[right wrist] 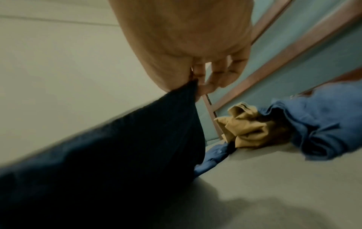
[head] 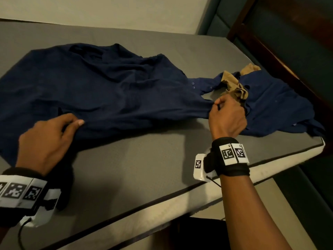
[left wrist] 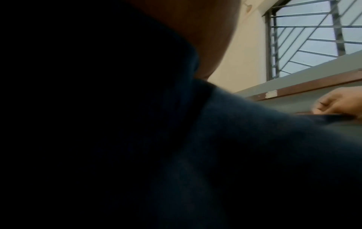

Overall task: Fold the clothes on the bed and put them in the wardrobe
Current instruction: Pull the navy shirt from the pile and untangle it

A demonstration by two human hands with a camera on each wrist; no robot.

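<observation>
Clothes lie spread over the grey mattress (head: pixel 162 168), whose near edge, trimmed with a dark line and a pale side band, runs across the bottom of the head view. Nearest that edge, the left hand (head: pixel 45 139) grips the hem of a navy shirt (head: pixel 100 91), fingers curled under the cloth and thumb laid along the top; a black strap with white coded tags wraps the wrist. The left wrist view is almost wholly dark with this same fabric pressed close to the lens. Further along the near edge toward the right corner, the right hand (head: pixel 227 116) pinches the other end of the hem between thumb and fingers, and the right wrist view shows the dark cloth drawn up into a taut peak at the fingertips (right wrist: pixel 195 86). Between the two hands the hem is stretched in a line, while the body of the navy shirt lies wrinkled across the middle of the mattress, its collar end toward the far edge. Just beyond the right hand, near the right edge, a crumpled tan garment (head: pixel 236 87) rests against a lighter blue shirt (head: pixel 273 107) heaped by the right corner. Past that edge stands a dark wooden frame (head: pixel 281 69) with teal panels.
</observation>
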